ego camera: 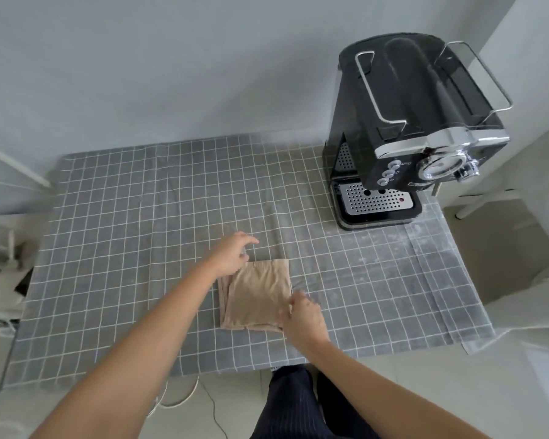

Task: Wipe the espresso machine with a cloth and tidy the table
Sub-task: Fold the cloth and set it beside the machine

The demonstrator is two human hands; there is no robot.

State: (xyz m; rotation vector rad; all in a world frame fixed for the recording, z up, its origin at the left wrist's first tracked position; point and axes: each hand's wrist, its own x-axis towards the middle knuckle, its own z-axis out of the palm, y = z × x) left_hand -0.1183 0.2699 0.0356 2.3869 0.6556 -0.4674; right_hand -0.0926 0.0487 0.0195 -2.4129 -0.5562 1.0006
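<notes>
Head view: folded beige cloth (256, 295) lies flat on the checked table (114, 217), well in front and left of the espresso machine (415, 128). Left hand (232, 256), fingers loosely spread, presses its far-left corner; right hand (301, 318) pinches its near-right edge. Probably squaring the fold: keep edges aligned, pressing flat.

The left hand (232, 255) covers the folded cloth's (257, 294) upper-left corner; the right hand (301, 315), blurred, hides its lower-right corner. Button markings on the espresso machine (415, 122) are too small to read.
</notes>
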